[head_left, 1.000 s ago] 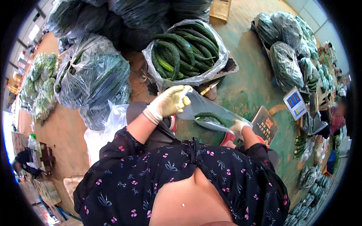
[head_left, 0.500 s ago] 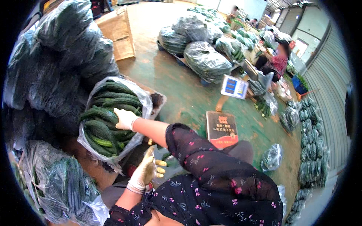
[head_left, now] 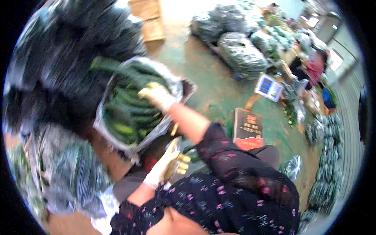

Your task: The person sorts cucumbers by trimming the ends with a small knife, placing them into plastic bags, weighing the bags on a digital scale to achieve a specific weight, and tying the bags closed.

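Note:
My right hand (head_left: 157,96), in a pale glove, reaches over a big clear plastic bag (head_left: 102,124) full of long dark green cucumbers (head_left: 135,102). Its fingers are curled at the near end of one cucumber (head_left: 113,67), which juts past the bag's upper left rim; blur softens the grip. My left hand (head_left: 167,164), gloved with yellowish fingertips, is by my lap. Its thumb stands apart from loosely bent fingers, and no cucumber is in them. Clear plastic film (head_left: 192,166) and something dark green lie just beyond it.
Dark plastic-wrapped sacks (head_left: 70,51) are heaped on the left, with bagged produce (head_left: 74,176) nearer. A platform scale (head_left: 248,127) with a display (head_left: 269,87) stands right. Filled bags (head_left: 243,51) are beyond, a seated person (head_left: 315,68) far right, and stacked bundles (head_left: 331,156) along the wall.
The view has shifted, so the scene sits farther right and higher. My right hand has moved rightward over the bag, and the cucumber at its fingers has swung upward. The left hand keeps its pose.

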Demonstrator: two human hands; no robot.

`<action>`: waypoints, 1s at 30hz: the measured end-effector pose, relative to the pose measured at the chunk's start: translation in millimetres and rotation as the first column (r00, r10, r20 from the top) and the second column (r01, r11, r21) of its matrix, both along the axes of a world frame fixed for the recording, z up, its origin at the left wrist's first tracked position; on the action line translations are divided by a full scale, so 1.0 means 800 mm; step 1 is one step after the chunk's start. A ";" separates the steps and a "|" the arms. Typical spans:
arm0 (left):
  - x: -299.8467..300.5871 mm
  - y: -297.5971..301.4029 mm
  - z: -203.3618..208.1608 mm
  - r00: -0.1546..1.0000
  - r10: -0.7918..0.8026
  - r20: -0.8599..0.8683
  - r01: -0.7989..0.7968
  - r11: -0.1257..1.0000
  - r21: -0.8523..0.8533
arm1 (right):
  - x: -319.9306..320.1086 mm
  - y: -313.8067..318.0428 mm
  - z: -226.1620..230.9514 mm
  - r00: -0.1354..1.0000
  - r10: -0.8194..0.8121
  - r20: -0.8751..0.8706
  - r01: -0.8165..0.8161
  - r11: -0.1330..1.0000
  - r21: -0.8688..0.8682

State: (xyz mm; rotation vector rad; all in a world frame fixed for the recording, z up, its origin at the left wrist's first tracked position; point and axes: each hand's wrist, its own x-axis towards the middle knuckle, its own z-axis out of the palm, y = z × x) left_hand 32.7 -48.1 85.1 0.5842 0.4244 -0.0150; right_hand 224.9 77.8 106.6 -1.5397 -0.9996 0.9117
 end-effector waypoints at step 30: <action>-0.014 -0.025 -0.021 0.990 -0.012 0.139 0.013 1.000 -0.001 | 0.046 -0.228 -0.020 0.829 0.481 -0.286 -0.557 0.761 -0.334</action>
